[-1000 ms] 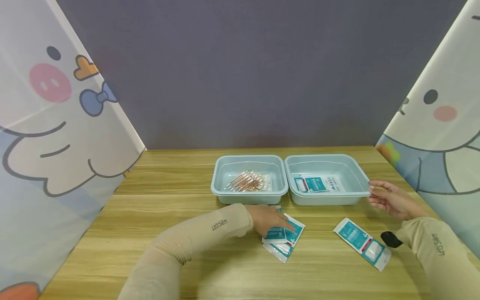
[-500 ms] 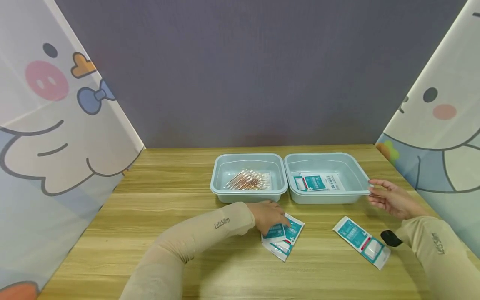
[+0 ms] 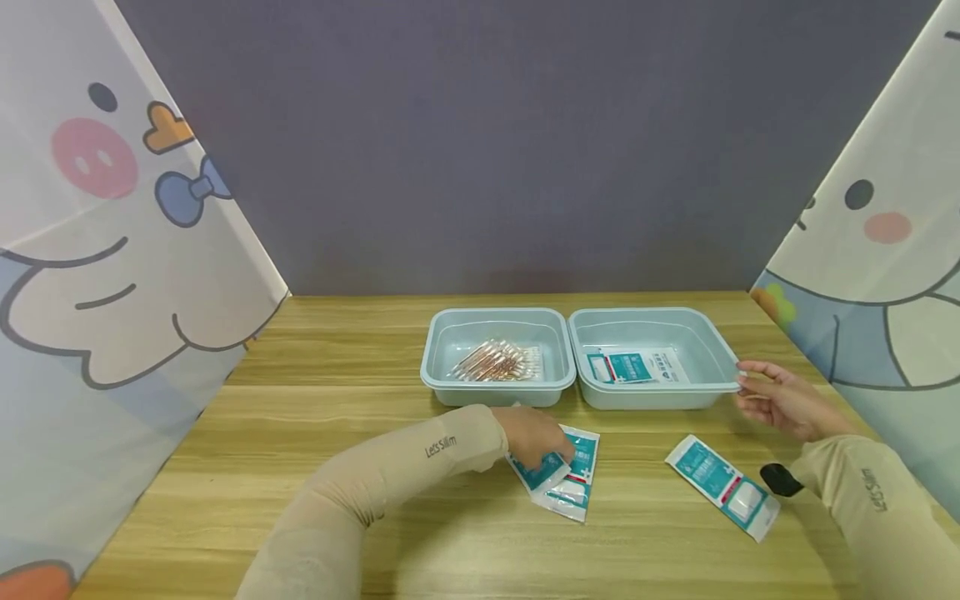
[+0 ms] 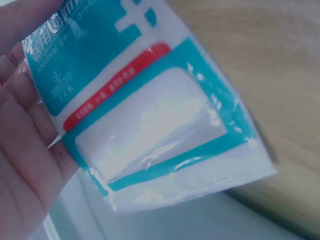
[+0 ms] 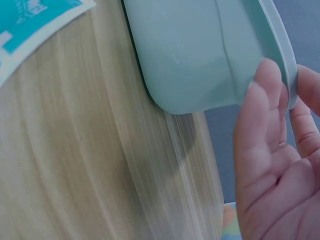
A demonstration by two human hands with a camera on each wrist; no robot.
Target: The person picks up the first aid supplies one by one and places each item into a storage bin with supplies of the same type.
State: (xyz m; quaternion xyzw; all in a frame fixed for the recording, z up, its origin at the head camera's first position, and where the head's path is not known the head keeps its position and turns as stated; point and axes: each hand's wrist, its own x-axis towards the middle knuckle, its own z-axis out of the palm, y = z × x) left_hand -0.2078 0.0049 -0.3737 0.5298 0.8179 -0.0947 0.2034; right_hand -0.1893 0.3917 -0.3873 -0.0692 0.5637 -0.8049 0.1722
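The left hand (image 3: 534, 435) pinches a glossy teal-and-white plastic gauze packet (image 3: 542, 471) just above the wooden table (image 3: 300, 433). The right hand (image 3: 780, 402), fingers relaxed, touches the smooth pale-blue rectangular tray's (image 3: 723, 346) rim.

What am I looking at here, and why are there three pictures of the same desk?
There is no machine, just a person at a wooden table wearing three cameras. The wide picture comes from the head; the two close-ups come from the wrists. The left hand has its grip on a teal and white packet, which the left wrist view shows large, pinched in the fingers. A second packet lies under it. The right hand touches the rim of the right tray with relaxed fingers. That tray holds one more packet. The left tray holds a bundle of thin sticks. Another packet lies on the table near the right arm.
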